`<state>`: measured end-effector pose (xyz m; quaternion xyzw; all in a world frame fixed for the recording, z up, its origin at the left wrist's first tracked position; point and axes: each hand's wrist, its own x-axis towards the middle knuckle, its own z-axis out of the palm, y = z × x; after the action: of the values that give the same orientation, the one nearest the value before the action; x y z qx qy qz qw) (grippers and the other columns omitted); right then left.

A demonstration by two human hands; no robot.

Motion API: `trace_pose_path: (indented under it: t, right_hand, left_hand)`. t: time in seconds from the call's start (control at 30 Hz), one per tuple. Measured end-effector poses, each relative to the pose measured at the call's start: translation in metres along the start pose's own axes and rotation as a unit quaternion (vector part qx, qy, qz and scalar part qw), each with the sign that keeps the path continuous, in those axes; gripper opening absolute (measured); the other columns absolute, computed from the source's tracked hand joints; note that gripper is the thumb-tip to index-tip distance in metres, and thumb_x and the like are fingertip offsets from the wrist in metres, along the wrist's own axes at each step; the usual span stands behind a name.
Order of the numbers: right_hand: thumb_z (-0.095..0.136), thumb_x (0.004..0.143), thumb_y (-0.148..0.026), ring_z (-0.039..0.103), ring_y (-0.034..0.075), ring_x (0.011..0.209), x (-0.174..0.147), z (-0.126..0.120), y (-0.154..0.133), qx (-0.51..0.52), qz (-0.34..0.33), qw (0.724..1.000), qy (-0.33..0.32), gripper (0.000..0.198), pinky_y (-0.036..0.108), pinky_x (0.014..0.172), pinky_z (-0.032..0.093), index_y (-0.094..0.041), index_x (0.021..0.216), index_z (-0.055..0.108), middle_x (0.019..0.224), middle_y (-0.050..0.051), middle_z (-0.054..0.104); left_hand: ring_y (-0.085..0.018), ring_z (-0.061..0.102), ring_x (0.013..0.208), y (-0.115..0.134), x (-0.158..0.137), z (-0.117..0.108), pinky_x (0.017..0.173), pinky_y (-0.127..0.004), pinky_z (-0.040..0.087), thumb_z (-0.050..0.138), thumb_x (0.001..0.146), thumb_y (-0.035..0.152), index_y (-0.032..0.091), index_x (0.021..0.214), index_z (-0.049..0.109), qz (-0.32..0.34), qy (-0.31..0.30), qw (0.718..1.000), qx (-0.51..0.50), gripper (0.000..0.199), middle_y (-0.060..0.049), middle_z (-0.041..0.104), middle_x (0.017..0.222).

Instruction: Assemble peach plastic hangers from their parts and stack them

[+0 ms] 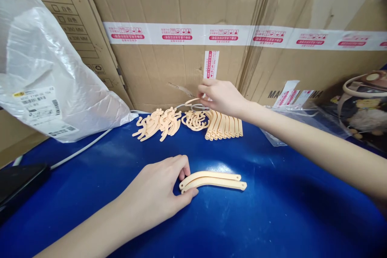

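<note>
Your left hand (165, 183) has its grip closed around the left ends of two curved strips (211, 174) at six o'clock on the blue desk (242, 225). Your right hand (220, 94), twelve o'clock from them, pinches a slim curved piece (191, 101) near the C-shaped pieces (195, 127) at eleven.

Smooth, glossy blue tabletop (296, 217) lay open in a broad stretch right of the two pale tan, curved strips (211, 175), whose left ends the left hand (166, 183) blocked. A lane ran between that pair and the heaped pale tan, curved pieces (152, 123) behind. Tall brown cardboard boxes (169, 0) walled the back; the right forearm (287, 128) spanned the right rear.
</note>
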<state>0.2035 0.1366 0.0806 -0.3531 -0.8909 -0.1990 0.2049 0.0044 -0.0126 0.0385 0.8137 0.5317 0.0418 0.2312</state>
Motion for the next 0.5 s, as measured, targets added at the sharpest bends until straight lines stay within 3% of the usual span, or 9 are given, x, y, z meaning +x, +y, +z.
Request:
trace_pose_path:
  t: [0.07,0.1,0.2,0.3,0.37,0.5]
  right_hand:
    - [0.058,0.085,-0.021,0.054,0.013,0.069,-0.012,-0.004,-0.017,0.178,0.048,0.983,-0.004,0.005,0.026,0.06,0.037,-0.016,0.085,0.057,0.078,0.001,0.059]
    - [0.059,0.084,-0.019,0.055,0.011,0.067,-0.018,-0.005,-0.027,0.275,0.07,0.959,-0.005,0.008,0.025,0.06,0.04,-0.016,0.089,0.055,0.075,-0.001,0.059]
    - [0.061,0.081,-0.015,0.057,0.01,0.062,-0.038,-0.003,-0.055,0.516,0.136,0.845,-0.022,0.047,0.021,0.051,0.045,-0.019,0.123,0.041,0.078,-0.004,0.056]
    - [0.056,0.085,-0.018,0.057,0.01,0.058,-0.053,0.003,-0.074,0.615,0.183,0.764,-0.069,0.044,0.019,0.042,0.045,-0.022,0.127,0.046,0.076,-0.004,0.052]
    - [0.054,0.086,-0.02,0.055,0.009,0.057,-0.061,0.008,-0.081,0.626,0.201,0.747,-0.097,0.026,0.019,0.042,0.046,-0.017,0.112,0.06,0.075,-0.002,0.054]
    - [0.055,0.087,-0.02,0.056,0.009,0.06,-0.071,0.018,-0.088,0.589,0.21,0.77,-0.124,0.019,0.019,0.046,0.044,-0.014,0.099,0.068,0.074,0.001,0.063]
  left_hand:
    - [-0.016,0.057,0.071,0.001,0.0,-0.002,0.062,-0.027,0.035,0.059,0.079,0.036,0.023,0.08,0.051,-0.007,-0.007,1.0,-0.002,0.016,0.004,0.062,0.083]
    - [-0.016,0.057,0.071,0.001,0.0,-0.003,0.062,-0.027,0.035,0.059,0.078,0.037,0.023,0.08,0.051,-0.011,-0.01,1.0,-0.003,0.016,0.005,0.062,0.083]
    - [-0.016,0.058,0.071,0.002,0.0,-0.006,0.062,-0.026,0.035,0.059,0.079,0.037,0.023,0.08,0.052,-0.015,-0.012,1.0,-0.001,0.016,0.005,0.063,0.082]
    - [-0.017,0.059,0.071,0.001,-0.001,-0.006,0.062,-0.026,0.034,0.06,0.078,0.042,0.023,0.079,0.052,-0.015,-0.011,1.0,0.007,0.021,0.004,0.064,0.082]
    - [-0.018,0.059,0.071,-0.001,-0.002,-0.004,0.061,-0.026,0.033,0.061,0.077,0.049,0.023,0.077,0.051,-0.013,0.0,1.0,0.021,0.028,0.004,0.064,0.081]
    - [-0.019,0.057,0.066,-0.008,-0.001,0.0,0.058,-0.027,0.03,0.059,0.077,0.059,0.022,0.071,0.048,-0.007,0.035,0.997,0.066,0.038,0.003,0.062,0.074]
